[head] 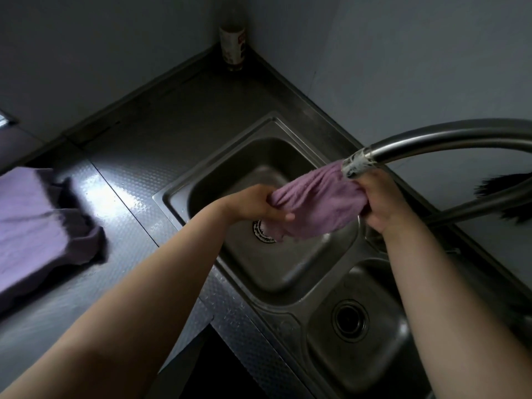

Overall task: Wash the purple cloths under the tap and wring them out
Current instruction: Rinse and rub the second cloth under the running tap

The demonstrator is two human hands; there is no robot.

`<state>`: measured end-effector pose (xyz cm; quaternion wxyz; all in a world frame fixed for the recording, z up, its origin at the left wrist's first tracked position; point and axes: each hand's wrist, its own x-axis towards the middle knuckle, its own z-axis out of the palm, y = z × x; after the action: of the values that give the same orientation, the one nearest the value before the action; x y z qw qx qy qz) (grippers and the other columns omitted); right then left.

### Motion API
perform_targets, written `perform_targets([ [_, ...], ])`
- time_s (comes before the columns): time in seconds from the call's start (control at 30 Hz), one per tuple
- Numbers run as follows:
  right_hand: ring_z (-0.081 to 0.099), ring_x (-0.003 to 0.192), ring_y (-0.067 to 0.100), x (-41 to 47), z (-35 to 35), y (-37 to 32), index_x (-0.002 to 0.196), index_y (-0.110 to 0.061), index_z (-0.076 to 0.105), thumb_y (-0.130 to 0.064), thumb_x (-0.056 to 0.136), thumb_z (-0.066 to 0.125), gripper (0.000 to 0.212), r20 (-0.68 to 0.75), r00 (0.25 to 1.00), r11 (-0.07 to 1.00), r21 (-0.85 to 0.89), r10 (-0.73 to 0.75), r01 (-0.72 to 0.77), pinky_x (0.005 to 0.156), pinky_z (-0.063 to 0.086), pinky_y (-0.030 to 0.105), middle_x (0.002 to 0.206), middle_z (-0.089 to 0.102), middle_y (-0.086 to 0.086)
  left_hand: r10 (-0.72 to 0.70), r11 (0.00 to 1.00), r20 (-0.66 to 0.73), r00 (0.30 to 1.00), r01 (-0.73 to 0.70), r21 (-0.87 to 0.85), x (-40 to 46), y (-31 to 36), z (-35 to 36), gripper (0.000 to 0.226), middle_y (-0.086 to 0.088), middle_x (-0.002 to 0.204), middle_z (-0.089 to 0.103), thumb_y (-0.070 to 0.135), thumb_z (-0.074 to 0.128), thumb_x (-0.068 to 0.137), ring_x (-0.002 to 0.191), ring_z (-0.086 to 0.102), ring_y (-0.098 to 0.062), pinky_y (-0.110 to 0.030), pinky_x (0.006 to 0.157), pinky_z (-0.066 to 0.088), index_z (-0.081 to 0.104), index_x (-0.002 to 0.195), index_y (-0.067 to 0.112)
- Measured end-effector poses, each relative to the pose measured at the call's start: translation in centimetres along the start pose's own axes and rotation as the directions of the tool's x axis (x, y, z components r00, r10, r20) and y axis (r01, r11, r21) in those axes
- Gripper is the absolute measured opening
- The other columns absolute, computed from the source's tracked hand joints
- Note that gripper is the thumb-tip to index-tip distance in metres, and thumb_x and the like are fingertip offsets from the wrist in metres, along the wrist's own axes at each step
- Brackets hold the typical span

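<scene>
Two hands hold one purple cloth [316,205] stretched between them over the far basin of a steel double sink [288,272], just under the spout of the tap [357,165]. The left hand [256,205] has its fingers curled tight round the gathered left end of the cloth; the right hand [380,205] clenches the bunched right end close beneath the spout. No stream of water can be made out, so whether the tap is running cannot be told. A loose lower edge of the cloth sags toward the drain [263,230] of the far basin.

More purple cloths [34,223] lie in a rumpled heap on the worktop [138,174] at the far left, well apart from the sink. A bottle [232,44] stands in the far corner against the wall, and a dark brush [506,197] shows at the right edge.

Handling: the cloth looks soft and limp, folding into pleats wherever it is squeezed. Once soaked it is likely to be heavier and to drip, yet not slippery, since the pile gives the fingers purchase. It appears sturdy enough to twist hard. The sound hold for wringing is the present one, a full fist at each end, with the middle kept over the basin so that water falls into the drain.
</scene>
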<state>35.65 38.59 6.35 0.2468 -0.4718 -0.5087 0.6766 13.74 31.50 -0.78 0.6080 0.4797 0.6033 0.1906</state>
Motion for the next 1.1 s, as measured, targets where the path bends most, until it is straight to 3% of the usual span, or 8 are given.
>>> perform_targets([
  [0.17,0.067,0.104,0.019,-0.1,-0.6,0.9,0.107,-0.013,0.067,-0.035,0.097,0.047,0.031,-0.004,0.997,0.978,0.191,0.08,-0.078,0.08,0.054,0.03,0.104,0.073,0.003,0.077,0.705,0.023,0.997,-0.038,-0.708,-0.3,0.3,1.3,0.044,-0.016,0.1,0.065,0.049,0.057,0.088,0.095,0.061,-0.025,-0.033,0.094,0.046,0.064,0.11,0.012],
  [0.27,0.07,0.094,0.013,-0.8,0.6,1.3,0.098,-0.018,0.068,-0.041,0.1,0.037,0.038,-0.059,0.992,0.963,0.251,0.113,-0.094,0.073,0.055,0.025,0.094,0.075,-0.002,-0.123,0.489,-0.157,0.98,-0.078,-0.869,0.4,1.6,3.4,0.041,-0.014,0.105,0.067,0.036,0.034,0.102,0.099,0.064,-0.023,-0.037,0.099,0.045,0.061,0.107,0.006],
  [0.37,0.068,0.081,0.022,-1.8,3.3,2.1,0.088,-0.004,0.065,-0.033,0.096,0.047,0.035,-0.216,0.976,0.976,-0.214,0.001,-0.048,0.072,0.055,0.032,0.085,0.069,0.017,-0.267,0.479,-0.245,0.932,-0.092,-0.873,1.6,2.9,5.5,0.041,-0.02,0.109,0.066,0.033,0.03,0.103,0.101,0.064,-0.031,-0.044,0.095,0.05,0.059,0.11,0.004],
  [0.5,0.059,0.068,0.018,-1.8,6.5,3.1,0.077,-0.015,0.066,-0.033,0.092,0.052,0.027,-0.155,0.98,0.777,-0.63,-0.122,-0.003,0.061,0.041,0.025,0.067,0.059,0.002,-0.275,0.431,-0.203,0.94,-0.068,-0.9,1.8,5.5,7.0,0.044,-0.003,0.062,0.06,0.032,0.029,0.104,0.059,0.054,-0.016,-0.024,0.059,0.047,0.057,0.077,0.01],
  [0.63,0.064,0.079,0.028,0.1,5.7,2.2,0.077,-0.014,0.061,-0.04,0.095,0.044,0.036,-0.435,0.894,0.883,-0.455,-0.108,-0.115,0.07,0.051,0.036,0.075,0.064,0.008,-0.389,0.5,-0.184,0.903,0.039,-0.865,1.7,7.1,8.9,0.033,-0.007,0.061,0.06,0.036,0.052,0.093,0.055,0.059,-0.02,-0.031,0.061,0.051,0.061,0.074,0.012],
  [0.77,0.064,0.076,0.023,-0.5,7.6,3.8,0.086,-0.018,0.067,-0.034,0.093,0.039,0.033,-0.364,0.928,0.886,-0.451,-0.076,-0.105,0.063,0.049,0.029,0.073,0.065,0.0,-0.429,0.541,-0.294,0.854,-0.018,-0.841,2.2,7.0,7.2,0.026,-0.008,0.07,0.062,0.028,0.048,0.093,0.067,0.059,-0.023,-0.033,0.066,0.049,0.062,0.079,0.012],
  [0.97,0.064,0.087,0.034,2.5,3.7,2.4,0.092,-0.003,0.068,-0.021,0.092,0.053,0.024,-0.524,0.852,0.926,-0.329,-0.018,-0.183,0.079,0.051,0.038,0.083,0.065,0.013,-0.123,0.568,-0.056,0.991,0.024,-0.823,1.4,7.2,9.5,0.027,-0.002,0.064,0.067,0.027,0.046,0.099,0.06,0.062,-0.011,-0.023,0.066,0.053,0.063,0.083,0.013],
  [1.1,0.064,0.073,0.017,1.5,2.6,3.5,0.087,-0.016,0.068,-0.054,0.083,0.053,0.041,-0.376,0.925,0.958,-0.243,0.052,-0.153,0.072,0.051,0.033,0.074,0.068,-0.006,-0.008,0.632,-0.093,0.996,-0.067,-0.772,0.6,5.0,5.7,0.031,-0.003,0.075,0.072,0.029,0.043,0.101,0.071,0.067,-0.013,-0.028,0.078,0.054,0.066,0.087,0.013],
])
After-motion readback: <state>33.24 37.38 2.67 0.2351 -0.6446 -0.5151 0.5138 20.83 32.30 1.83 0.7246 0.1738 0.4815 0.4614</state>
